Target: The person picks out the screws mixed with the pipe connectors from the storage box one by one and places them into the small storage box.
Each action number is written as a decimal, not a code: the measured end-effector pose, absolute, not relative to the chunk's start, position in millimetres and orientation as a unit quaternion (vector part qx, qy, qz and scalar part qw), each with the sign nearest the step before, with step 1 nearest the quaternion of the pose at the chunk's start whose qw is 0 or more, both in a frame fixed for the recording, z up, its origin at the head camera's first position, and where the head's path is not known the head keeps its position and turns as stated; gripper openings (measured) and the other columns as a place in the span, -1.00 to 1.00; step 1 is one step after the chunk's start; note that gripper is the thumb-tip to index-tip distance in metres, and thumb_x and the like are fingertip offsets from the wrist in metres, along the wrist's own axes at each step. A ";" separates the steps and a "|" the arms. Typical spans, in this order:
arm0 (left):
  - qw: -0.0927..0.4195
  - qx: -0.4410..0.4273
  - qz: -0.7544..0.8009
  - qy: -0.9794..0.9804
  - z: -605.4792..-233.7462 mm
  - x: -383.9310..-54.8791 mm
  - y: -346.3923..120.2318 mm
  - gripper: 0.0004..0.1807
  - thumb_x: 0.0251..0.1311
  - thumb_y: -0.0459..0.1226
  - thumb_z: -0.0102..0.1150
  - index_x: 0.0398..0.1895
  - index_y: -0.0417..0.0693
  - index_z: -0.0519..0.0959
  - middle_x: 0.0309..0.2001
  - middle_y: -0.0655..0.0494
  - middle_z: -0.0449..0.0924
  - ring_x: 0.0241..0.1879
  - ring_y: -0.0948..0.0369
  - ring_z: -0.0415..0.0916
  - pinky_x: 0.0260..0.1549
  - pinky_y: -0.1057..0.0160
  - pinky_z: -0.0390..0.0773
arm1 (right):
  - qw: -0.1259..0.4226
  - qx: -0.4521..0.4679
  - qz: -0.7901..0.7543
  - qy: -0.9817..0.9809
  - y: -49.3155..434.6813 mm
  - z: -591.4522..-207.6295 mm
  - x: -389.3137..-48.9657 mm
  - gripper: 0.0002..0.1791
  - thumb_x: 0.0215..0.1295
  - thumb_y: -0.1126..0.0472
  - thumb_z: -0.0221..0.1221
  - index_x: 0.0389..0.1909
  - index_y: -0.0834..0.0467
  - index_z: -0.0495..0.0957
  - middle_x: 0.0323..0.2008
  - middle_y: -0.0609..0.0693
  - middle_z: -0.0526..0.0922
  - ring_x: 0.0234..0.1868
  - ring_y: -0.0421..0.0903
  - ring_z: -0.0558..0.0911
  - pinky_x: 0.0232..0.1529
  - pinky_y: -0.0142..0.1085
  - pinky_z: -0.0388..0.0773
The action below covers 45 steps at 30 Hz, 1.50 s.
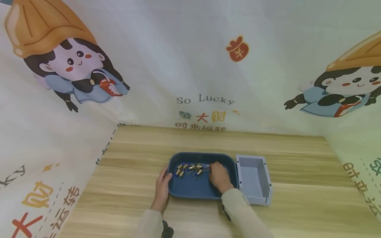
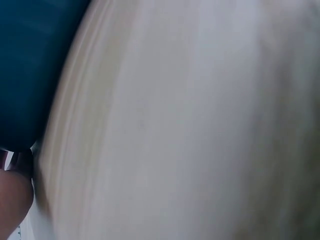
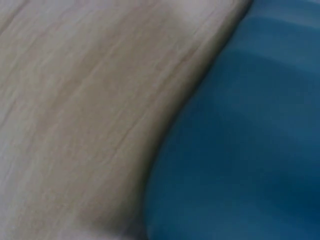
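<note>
A dark blue tray (image 1: 196, 193) with a raised rim lies on the table. Its left side is held by my left hand (image 1: 161, 188), thumb at the rim; in the left wrist view a fingertip (image 2: 14, 200) shows beside the blue wall. In the tray lies a loose pile of small brass-coloured pieces (image 1: 194, 168) with thin silver shafts and blue-purple parts. My right hand (image 1: 219, 177) reaches into the tray from the front, fingers bent down at the right edge of the pile. Its fingertips are hidden, and I cannot tell whether they hold a piece.
A light grey open box (image 1: 253, 200) stands right against the tray's right side. Wood-grain table (image 1: 134, 148) surrounds both. Printed cloth (image 1: 154, 66) hangs behind and along both sides of the table.
</note>
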<state>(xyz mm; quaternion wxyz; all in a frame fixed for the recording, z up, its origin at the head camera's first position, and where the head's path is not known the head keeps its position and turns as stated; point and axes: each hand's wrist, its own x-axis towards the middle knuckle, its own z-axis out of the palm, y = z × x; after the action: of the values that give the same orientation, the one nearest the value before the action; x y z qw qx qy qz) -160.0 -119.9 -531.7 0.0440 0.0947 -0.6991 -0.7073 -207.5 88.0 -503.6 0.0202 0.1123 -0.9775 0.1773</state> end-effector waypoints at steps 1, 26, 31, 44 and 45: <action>0.043 0.093 -0.707 -0.699 -532.1 -159.4 -119.8 -0.50 0.39 -0.35 -0.22 0.35 -0.38 0.20 0.38 -0.31 0.18 0.41 -0.14 0.08 0.40 -0.05 0.07 | 0.025 0.112 0.176 -0.978 88.1 -504.2 -206.8 -0.91 0.07 0.41 0.24 -0.57 0.23 0.57 -0.49 0.08 0.56 -0.41 0.03 0.61 -0.38 -0.13 0.59; 0.041 0.107 -0.706 -0.699 -535.2 -160.7 -118.7 -0.49 0.39 -0.30 -0.19 0.35 -0.35 0.22 0.38 -0.29 0.20 0.41 -0.14 0.09 0.40 -0.06 0.05 | 0.018 0.068 0.305 -0.950 102.7 -478.8 -187.9 -0.94 0.02 0.45 0.13 -0.54 0.26 0.53 -0.65 0.04 0.54 -0.69 -0.16 0.41 -0.68 -0.36 0.36; 0.035 0.114 -0.708 -0.696 -535.7 -161.0 -119.0 -0.49 0.39 -0.29 -0.19 0.36 -0.33 0.21 0.39 -0.28 0.17 0.42 -0.13 0.05 0.41 -0.06 0.03 | 0.064 0.107 0.310 -0.942 107.6 -469.7 -184.0 -0.93 0.01 0.43 0.12 -0.50 0.29 0.58 -0.58 0.09 0.61 -0.67 -0.19 0.45 -0.65 -0.35 0.43; 0.038 0.121 -0.710 -0.693 -533.0 -160.7 -117.1 -0.49 0.37 -0.31 -0.17 0.33 -0.39 0.23 0.37 -0.31 0.20 0.40 -0.15 0.10 0.40 -0.05 0.08 | 0.061 0.067 0.336 -0.937 129.9 -453.9 -182.3 -0.92 0.04 0.40 0.15 -0.45 0.26 0.60 -0.59 0.01 0.61 -0.60 -0.19 0.49 -0.56 -0.34 0.45; 0.041 0.121 -0.710 -0.693 -532.9 -160.9 -117.0 -0.50 0.37 -0.32 -0.17 0.32 -0.40 0.24 0.36 -0.32 0.21 0.39 -0.15 0.11 0.39 -0.05 0.09 | 0.061 0.063 0.338 -0.937 131.9 -453.3 -182.5 -0.93 0.04 0.40 0.15 -0.45 0.26 0.60 -0.58 0.01 0.61 -0.60 -0.19 0.49 -0.56 -0.34 0.45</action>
<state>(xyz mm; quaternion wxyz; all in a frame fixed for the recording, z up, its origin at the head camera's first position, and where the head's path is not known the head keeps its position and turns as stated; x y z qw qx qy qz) -160.9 -117.0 -532.9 0.0406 0.1211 -0.6929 -0.7097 -182.5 131.9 -453.3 0.0607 0.0626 -0.9369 0.3384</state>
